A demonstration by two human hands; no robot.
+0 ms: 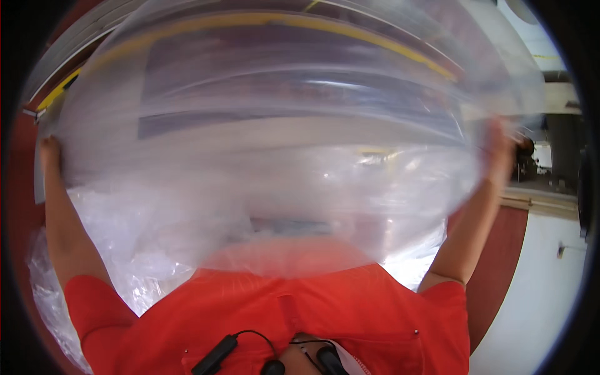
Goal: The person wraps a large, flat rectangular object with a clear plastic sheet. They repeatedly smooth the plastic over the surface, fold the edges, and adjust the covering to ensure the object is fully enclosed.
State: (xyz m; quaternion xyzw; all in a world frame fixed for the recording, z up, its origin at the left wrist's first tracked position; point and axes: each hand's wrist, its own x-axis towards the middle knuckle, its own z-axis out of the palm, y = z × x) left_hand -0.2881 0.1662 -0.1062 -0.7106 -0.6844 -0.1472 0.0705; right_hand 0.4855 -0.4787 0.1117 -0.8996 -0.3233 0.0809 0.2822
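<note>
A large, billowing piece of clear plastic film [294, 162] spreads across most of the view in front of my chest. Whether it is a loose sheet or a big bag I cannot tell. Both of my arms reach wide around it. At its far left edge my left hand [51, 150] is closed, its fingers curled on the film. My right hand [497, 147] is raised at the right edge, against the film, and its fingers are smeared by motion. The lower edge of the film lies over the front of my red shirt [287, 312].
More crumpled clear plastic [56, 294] lies below at the left. Through the film a grey-purple surface and a yellow stripe [400, 47] show dimly. Dark machine parts [537, 159] stand at the right above a white surface [544, 275]. The floor is reddish [500, 250].
</note>
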